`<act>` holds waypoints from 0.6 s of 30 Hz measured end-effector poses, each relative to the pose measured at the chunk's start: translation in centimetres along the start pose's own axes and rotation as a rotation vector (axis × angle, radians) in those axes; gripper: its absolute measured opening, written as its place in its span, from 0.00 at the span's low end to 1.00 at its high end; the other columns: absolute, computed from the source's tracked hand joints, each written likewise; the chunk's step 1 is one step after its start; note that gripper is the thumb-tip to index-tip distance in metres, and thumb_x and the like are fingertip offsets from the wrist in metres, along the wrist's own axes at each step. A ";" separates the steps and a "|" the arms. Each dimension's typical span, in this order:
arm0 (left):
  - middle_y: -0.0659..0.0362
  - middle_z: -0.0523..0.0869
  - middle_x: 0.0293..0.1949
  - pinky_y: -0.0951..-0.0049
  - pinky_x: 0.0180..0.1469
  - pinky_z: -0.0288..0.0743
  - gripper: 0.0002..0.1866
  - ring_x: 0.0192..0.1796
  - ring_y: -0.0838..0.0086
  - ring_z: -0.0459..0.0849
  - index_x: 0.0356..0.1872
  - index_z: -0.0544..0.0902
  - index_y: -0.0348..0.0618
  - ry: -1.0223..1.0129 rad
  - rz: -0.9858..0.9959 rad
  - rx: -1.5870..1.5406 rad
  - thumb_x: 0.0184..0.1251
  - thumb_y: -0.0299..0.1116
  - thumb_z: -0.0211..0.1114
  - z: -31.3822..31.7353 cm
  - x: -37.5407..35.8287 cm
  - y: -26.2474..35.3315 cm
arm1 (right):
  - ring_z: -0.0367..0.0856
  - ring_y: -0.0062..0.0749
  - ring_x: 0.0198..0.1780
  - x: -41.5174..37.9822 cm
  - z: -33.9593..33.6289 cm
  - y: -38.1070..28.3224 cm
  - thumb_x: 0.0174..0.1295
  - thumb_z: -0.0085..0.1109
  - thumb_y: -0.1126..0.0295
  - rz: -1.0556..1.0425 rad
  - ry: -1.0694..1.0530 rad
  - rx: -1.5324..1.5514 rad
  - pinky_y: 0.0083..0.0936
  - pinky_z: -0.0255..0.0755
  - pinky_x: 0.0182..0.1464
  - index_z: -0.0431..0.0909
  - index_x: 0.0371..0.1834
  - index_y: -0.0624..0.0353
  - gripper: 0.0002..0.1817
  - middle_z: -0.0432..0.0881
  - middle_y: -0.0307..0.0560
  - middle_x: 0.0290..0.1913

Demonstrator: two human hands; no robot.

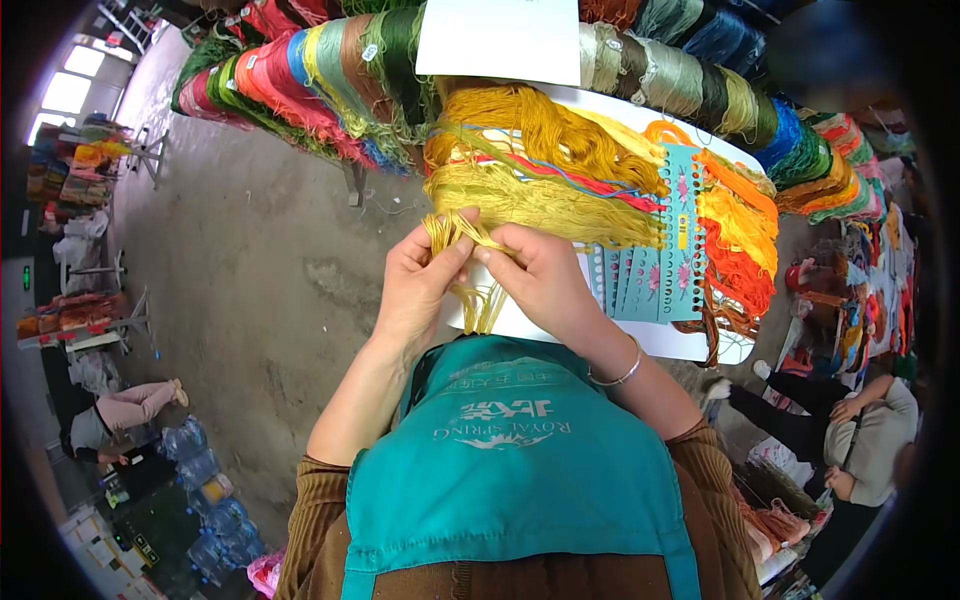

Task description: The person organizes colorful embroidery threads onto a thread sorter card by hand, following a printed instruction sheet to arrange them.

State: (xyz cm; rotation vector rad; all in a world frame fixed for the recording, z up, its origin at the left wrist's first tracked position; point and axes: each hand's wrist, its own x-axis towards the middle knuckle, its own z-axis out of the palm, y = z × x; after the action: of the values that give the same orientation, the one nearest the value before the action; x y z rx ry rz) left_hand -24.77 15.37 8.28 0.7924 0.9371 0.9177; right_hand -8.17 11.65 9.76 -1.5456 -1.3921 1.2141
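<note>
A bundle of golden-yellow embroidery thread (480,303) is pinched between my two hands, its loose ends hanging toward the apron. My left hand (425,265) has thumb and fingers closed on the thread, with a loop rising above the fingertips. Close beside it, my right hand (540,275) pinches the same thread between thumb and forefinger. Just beyond my hands, thick skeins of gold and olive thread (540,200) lie on a white board (640,342). They run to a teal punched card (683,215), with orange and red thread (735,235) on its other side.
Rows of coloured thread skeins (330,80) hang along a rack across the front, with a white sheet (498,40) over them. More teal cards (625,285) lie on the board. One person (860,440) sits at right, another (110,425) at left near water bottles (205,490).
</note>
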 end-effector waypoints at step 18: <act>0.66 0.62 0.18 0.81 0.16 0.52 0.14 0.16 0.84 0.60 0.38 0.72 0.37 -0.037 -0.022 -0.698 0.82 0.33 0.42 -33.0 2.6 15.0 | 0.71 0.27 0.32 1.5 -20.9 2.2 0.70 0.49 0.71 -0.306 0.288 1.408 0.22 0.68 0.37 0.70 0.29 0.57 0.10 0.72 0.40 0.29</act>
State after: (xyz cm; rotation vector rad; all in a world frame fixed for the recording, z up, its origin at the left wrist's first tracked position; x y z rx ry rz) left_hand -58.41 29.09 7.89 0.1993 0.5278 1.1126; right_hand 12.32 14.40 13.75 -0.4333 -0.2897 1.2220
